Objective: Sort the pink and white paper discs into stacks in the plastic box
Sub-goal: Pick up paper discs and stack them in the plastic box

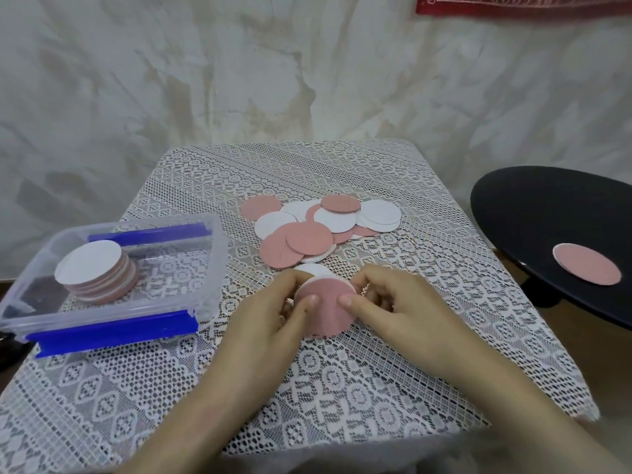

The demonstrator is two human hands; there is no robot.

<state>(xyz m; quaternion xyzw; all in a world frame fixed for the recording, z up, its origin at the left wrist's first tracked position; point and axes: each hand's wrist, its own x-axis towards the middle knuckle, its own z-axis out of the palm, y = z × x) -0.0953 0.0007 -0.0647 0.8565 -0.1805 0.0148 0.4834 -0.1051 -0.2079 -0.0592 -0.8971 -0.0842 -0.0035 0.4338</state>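
Left hand [273, 304] and right hand [396, 302] share one grip on a small bundle [325, 307] of discs, pink face up, thumbs on top and fingers curled round its edges, low over the desk [342, 388]. Squaring it well probably means nudging the edges flush and checking colours before carrying it over. Just beyond lies the pile [307, 230], pink and white mixed. At left the box [213, 268] holds one stack [97, 273], white on top, its side banded pink and white. A stray disc [586, 268] lies on the black surface [547, 206] at right.
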